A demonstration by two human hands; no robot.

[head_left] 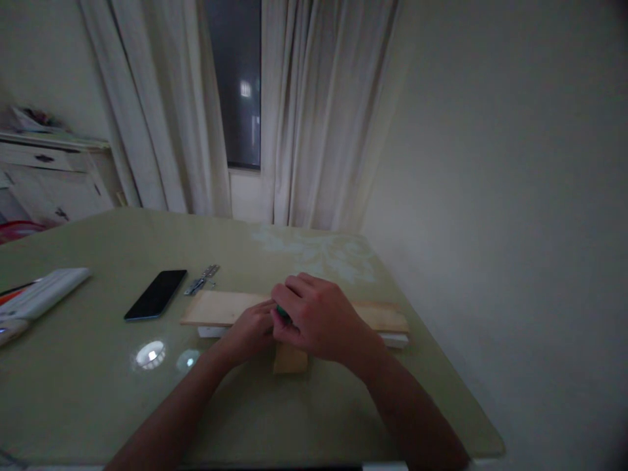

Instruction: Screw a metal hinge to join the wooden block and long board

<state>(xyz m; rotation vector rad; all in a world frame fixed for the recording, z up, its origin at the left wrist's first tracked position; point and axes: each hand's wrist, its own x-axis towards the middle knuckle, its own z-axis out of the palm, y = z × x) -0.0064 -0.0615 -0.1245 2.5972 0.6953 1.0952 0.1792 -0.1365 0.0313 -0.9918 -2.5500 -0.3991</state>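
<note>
A long pale wooden board (220, 309) lies crosswise on the table, raised on a white strip (210, 332). A short wooden piece (290, 360) sticks out from its middle toward me. My right hand (318, 317) is closed above the middle of the board, its fingers wrapped round a small green object (282, 312), mostly hidden, whose kind I cannot tell. Right beside it, my left hand (252, 330) rests over the board's front edge. Its fingertips are drawn together close to the green object; what they pinch is hidden.
Metal hinges (201, 280) lie just behind the board's left end, with a black phone (157, 294) left of them. At the far left are a long white object (49, 291) and an orange item (12, 296). A wall (515, 229) borders the table (122, 405) on the right.
</note>
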